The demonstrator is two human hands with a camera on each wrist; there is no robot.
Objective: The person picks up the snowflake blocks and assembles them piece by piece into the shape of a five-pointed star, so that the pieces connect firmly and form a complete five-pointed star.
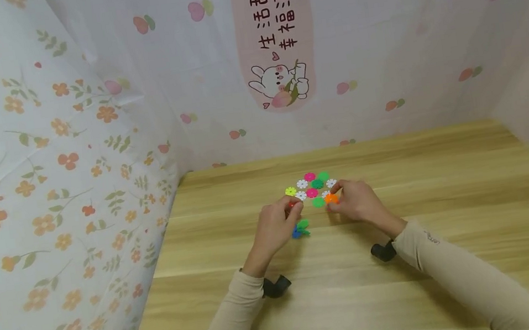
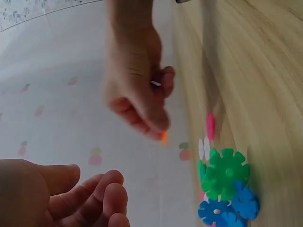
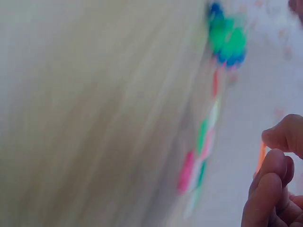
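My right hand (image 1: 356, 200) pinches an orange snowflake disc (image 1: 331, 198) between thumb and fingers, above the table. The disc's thin orange edge also shows at the fingertips in the right wrist view. My left hand (image 1: 277, 224) hovers near a red disc (image 1: 292, 204), partly covered by its fingers in the head view. In the left wrist view its fingers (image 2: 115, 198) are loosely bent, with nothing between them and the thumb. Close by on the table stands a joined cluster of discs, with a green disc (image 2: 225, 174) and blue discs (image 2: 215, 212).
Beyond the hands lie several loose snowflake discs, among them a yellow disc (image 1: 290, 191), a pink disc (image 1: 312, 193), a white disc (image 1: 302, 183) and a dark green disc (image 1: 317, 184). Patterned cloth (image 1: 203, 84) hangs behind the wooden table (image 1: 411, 290) and along its left side.
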